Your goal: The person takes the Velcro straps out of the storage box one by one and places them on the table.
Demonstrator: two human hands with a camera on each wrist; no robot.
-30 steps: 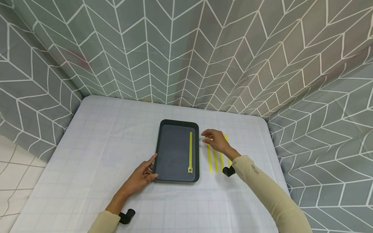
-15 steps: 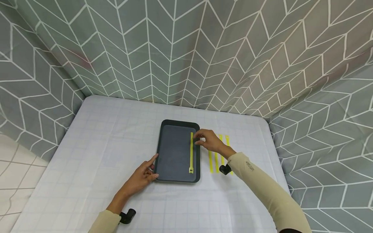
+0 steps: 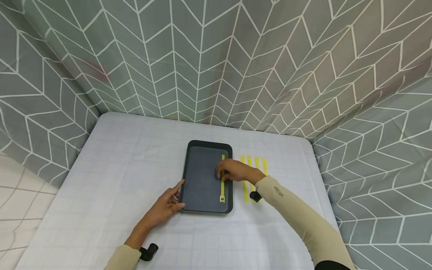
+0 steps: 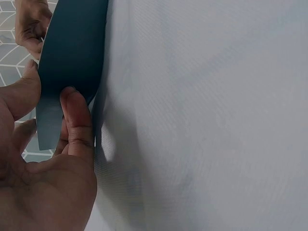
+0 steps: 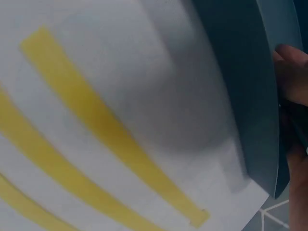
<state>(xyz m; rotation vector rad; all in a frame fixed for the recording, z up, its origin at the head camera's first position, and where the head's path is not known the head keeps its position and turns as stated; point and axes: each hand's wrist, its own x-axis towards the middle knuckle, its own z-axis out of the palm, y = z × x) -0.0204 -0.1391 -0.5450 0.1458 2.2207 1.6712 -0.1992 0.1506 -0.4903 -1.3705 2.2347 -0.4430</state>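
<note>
A dark grey rectangular tray lies on the white-covered table. Gripping its near left corner is my left hand; the left wrist view shows fingers of this hand against the tray's outer wall. Inside the tray, along its right side, lies one yellow cable strap with a slotted near end. My right hand reaches over the right rim, its bent fingertips at the strap's middle. In the right wrist view the tray wall partly hides those fingers, so any pinch is unclear.
Several more yellow straps lie side by side right of the tray, partly under my right forearm; the right wrist view shows one strap close up. Grey patterned curtains border the table's back and sides.
From above the loose straps, my right hand has moved left over the tray's rim and down to the strap inside. The left hand keeps its place at the tray corner.
</note>
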